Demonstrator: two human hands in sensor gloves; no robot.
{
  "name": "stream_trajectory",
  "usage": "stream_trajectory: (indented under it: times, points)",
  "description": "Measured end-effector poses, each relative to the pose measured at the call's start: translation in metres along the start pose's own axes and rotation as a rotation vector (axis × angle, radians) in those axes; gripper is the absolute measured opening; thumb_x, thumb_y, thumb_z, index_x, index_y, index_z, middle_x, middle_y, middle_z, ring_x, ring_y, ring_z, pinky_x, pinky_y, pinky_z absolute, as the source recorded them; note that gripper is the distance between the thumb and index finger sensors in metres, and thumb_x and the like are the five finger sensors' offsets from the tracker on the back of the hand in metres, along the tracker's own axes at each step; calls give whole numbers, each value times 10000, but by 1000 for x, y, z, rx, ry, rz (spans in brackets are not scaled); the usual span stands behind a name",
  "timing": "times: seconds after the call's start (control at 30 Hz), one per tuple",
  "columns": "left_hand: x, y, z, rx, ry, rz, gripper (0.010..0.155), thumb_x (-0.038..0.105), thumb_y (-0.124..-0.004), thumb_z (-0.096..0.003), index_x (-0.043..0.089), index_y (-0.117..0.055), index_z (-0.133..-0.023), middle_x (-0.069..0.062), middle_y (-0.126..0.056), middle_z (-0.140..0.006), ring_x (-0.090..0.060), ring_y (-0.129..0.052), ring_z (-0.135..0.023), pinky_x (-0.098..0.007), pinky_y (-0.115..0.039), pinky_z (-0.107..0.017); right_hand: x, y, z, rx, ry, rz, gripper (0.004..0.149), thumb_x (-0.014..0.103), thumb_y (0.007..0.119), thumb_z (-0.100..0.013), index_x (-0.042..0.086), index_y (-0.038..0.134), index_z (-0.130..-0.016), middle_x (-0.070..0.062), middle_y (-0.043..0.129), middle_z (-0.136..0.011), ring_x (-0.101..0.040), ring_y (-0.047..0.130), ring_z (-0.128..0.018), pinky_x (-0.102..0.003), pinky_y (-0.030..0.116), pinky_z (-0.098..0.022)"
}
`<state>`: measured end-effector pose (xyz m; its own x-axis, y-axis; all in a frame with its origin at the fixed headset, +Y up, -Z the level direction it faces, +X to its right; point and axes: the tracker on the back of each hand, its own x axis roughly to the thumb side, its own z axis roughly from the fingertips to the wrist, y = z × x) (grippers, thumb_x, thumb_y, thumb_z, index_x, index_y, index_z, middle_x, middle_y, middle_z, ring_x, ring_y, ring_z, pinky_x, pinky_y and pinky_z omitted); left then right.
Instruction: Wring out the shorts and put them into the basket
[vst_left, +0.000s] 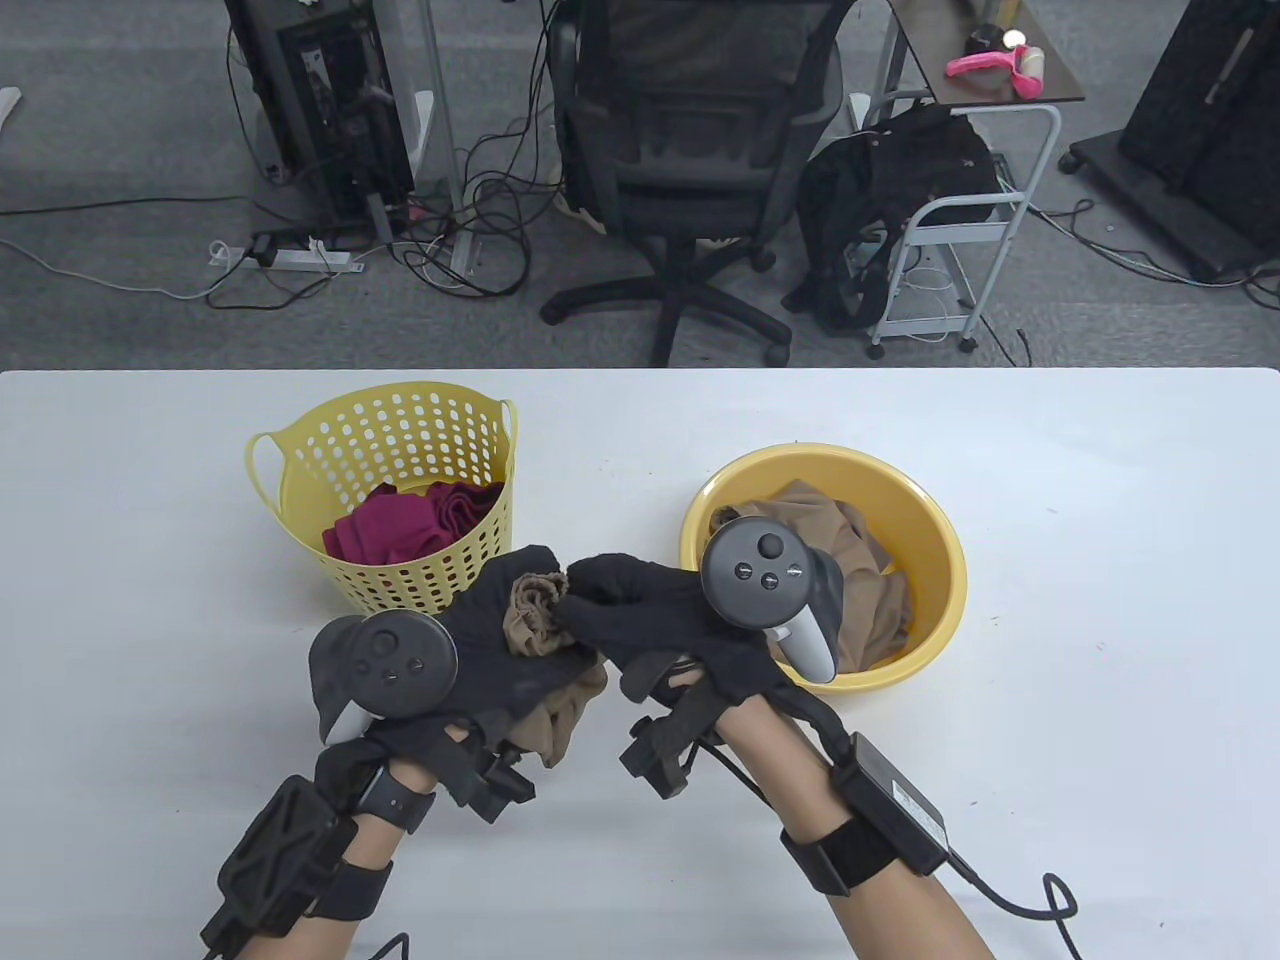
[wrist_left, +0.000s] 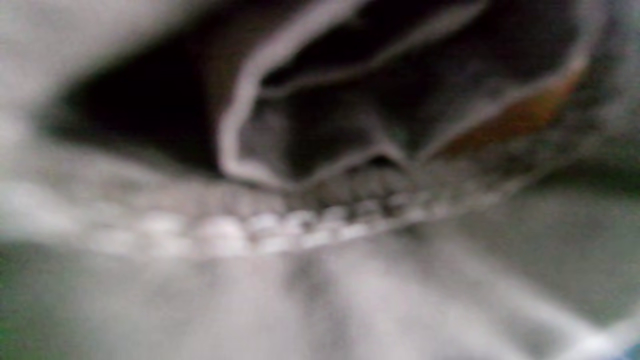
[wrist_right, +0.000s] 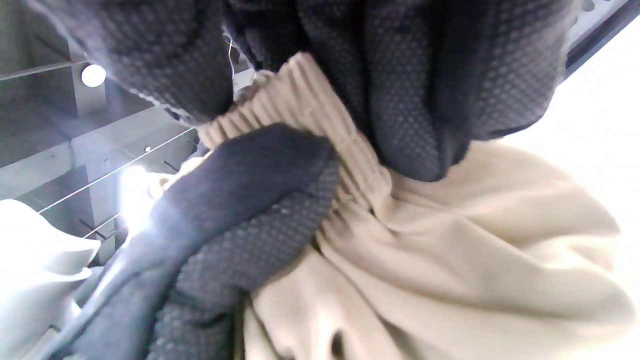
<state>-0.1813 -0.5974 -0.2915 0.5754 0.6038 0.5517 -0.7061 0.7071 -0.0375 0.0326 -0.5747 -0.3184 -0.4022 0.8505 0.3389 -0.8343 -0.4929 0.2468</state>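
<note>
Tan shorts (vst_left: 545, 640) are bunched between both gloved hands, above the table in front of the basket. My left hand (vst_left: 500, 630) grips the bundle from the left, and cloth hangs below it. My right hand (vst_left: 620, 605) pinches the elastic waistband; in the right wrist view the thumb and fingers (wrist_right: 410, 100) clamp that ribbed waistband of the shorts (wrist_right: 450, 260). The yellow perforated basket (vst_left: 400, 430) stands at the left and holds dark red clothes (vst_left: 410, 520). The left wrist view is blurred and shows only grey cloth (wrist_left: 320, 280) up close.
A yellow basin (vst_left: 930, 560) at the right holds more tan clothing (vst_left: 860, 570), just behind my right hand. The white table (vst_left: 1100, 700) spreads around both containers. An office chair (vst_left: 690, 180) and a cart stand beyond the far edge.
</note>
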Motion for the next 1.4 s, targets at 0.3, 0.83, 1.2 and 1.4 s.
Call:
stream_trajectory:
  times: [0.3,0.83,1.2,1.4]
  points:
    - [-7,10,4,40,1,84,682,486,-935,-518,181,-584,-1018,-156,-812,-986,-411,-985,-839,-666,-778,-599,-14,-12,1,-37,30,-3,621,520,827,-520,46,784,-920,-247,821,-898,-497,903,-750,-590,779,-544]
    - [-23,28,8,82,-44,428,654,493,-939,-507,205,-622,-1001,-135,-836,-976,-392,-1000,-836,-658,-785,-613,-82,-13,-14,113,178,-324,837,679,798,-473,91,647,-1050,-301,580,-1060,-642,575,-920,-729,586,-606]
    - [-25,22,-1,52,-149,729,657,490,-944,-503,207,-625,-1003,-136,-835,-982,-399,-995,-844,-660,-780,-621,-108,29,-18,499,158,-713,1114,773,816,-431,104,302,-1159,-369,285,-1117,-773,376,-904,-810,529,-593]
    - [-26,14,-4,61,-154,788,657,485,-944,-506,208,-620,-1005,-137,-823,-994,-400,-984,-857,-658,-770,-635,-99,52,-13,659,101,-789,1215,775,854,-406,112,137,-1128,-379,195,-1109,-810,356,-879,-843,590,-551]
